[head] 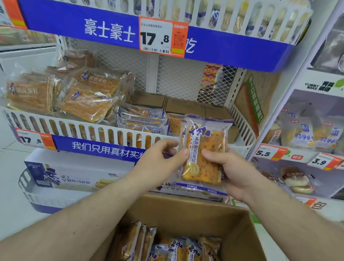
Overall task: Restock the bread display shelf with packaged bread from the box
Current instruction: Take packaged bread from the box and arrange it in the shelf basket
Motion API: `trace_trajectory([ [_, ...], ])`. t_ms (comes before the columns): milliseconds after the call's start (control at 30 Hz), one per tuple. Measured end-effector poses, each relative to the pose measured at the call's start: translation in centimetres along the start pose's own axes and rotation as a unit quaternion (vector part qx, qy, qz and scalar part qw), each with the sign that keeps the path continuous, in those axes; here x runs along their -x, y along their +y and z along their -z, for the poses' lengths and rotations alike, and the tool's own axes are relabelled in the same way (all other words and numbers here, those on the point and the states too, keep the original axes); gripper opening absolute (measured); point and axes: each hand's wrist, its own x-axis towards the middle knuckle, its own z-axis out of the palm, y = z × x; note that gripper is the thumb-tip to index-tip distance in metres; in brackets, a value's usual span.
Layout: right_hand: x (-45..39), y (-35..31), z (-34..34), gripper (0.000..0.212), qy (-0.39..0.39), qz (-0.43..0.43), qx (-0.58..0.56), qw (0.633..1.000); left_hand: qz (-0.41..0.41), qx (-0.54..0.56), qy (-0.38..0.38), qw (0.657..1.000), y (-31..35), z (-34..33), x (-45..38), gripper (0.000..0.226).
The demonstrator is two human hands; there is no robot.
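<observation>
Standing behind everything, the shelf (101, 131) carries stacked bread bags behind its white slotted rail. Below, the open box (237, 235) holds more upright packs (171, 251). Above the box, in front of the rail, one pack (205, 150) is pinched by the left hand (158, 160) and gripped by the right hand (229, 167).
</observation>
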Motion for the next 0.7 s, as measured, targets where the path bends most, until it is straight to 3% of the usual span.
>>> trace_trajectory([
  [33,-1.2,-1.7,0.2,0.038,0.017,0.025,0.018,0.999,-0.051,-0.092,0.066,0.992,-0.2,0.7,-0.7,0.053],
  [100,-3.6,-5.4,0.7,0.033,0.050,0.097,0.101,0.989,-0.132,-0.291,0.140,0.937,-0.7,2.0,-1.9,0.056],
  [167,-5.5,-8.5,0.8,0.034,0.059,0.136,0.220,0.964,-0.121,-0.409,0.112,0.898,-1.8,3.0,-2.9,0.069],
  [233,-7.1,-10.5,0.4,0.033,0.027,0.121,0.320,0.939,-0.071,-0.474,0.060,0.875,-3.1,3.4,-3.4,0.082],
  [333,-9.0,-12.4,-0.5,0.036,0.019,0.132,0.489,0.862,-0.060,-0.519,0.043,0.852,-4.5,3.4,-3.7,0.088],
  [433,-10.7,-13.1,-1.2,0.058,0.018,0.149,0.609,0.779,-0.062,-0.501,0.054,0.861,-4.7,3.0,-3.9,0.086],
  [500,-12.2,-12.1,-1.1,0.062,-0.003,0.113,0.673,0.731,-0.065,-0.499,0.062,0.862,-4.8,2.8,-4.0,0.086],
  [700,-15.3,-8.9,-0.6,0.059,-0.027,0.042,0.757,0.651,-0.079,-0.512,0.069,0.852,-5.1,3.0,-3.7,0.088],
])
